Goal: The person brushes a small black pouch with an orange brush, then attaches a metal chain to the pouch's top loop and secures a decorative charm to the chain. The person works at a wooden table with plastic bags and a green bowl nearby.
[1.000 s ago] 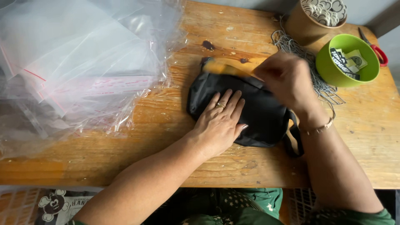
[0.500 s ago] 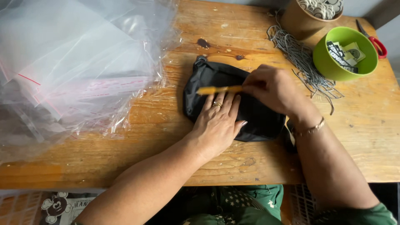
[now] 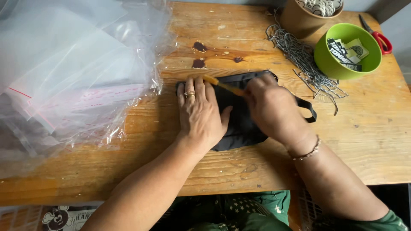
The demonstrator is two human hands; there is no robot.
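A black fabric piece [image 3: 242, 128] with a black strap loop [image 3: 309, 108] lies flat on the wooden table [image 3: 239, 42]. My left hand [image 3: 200, 112] presses flat on its left part, fingers spread, a ring on one finger. My right hand [image 3: 270, 108] rests on the fabric's right part and grips a thin yellow stick [image 3: 222, 85], whose tip runs across the fabric's top edge just above my left fingers. A bracelet sits on my right wrist.
A heap of clear plastic bags [image 3: 72, 68] covers the table's left side. At the back right stand a green bowl [image 3: 347, 67] with printed tags, a brown cup [image 3: 306, 19], red-handled scissors [image 3: 379, 37], and a bundle of grey cords [image 3: 302, 60].
Both hands and the fabric have shifted left on the table. My left hand now lies straighter on the fabric, and the yellow stick points up-left past my fingertips.
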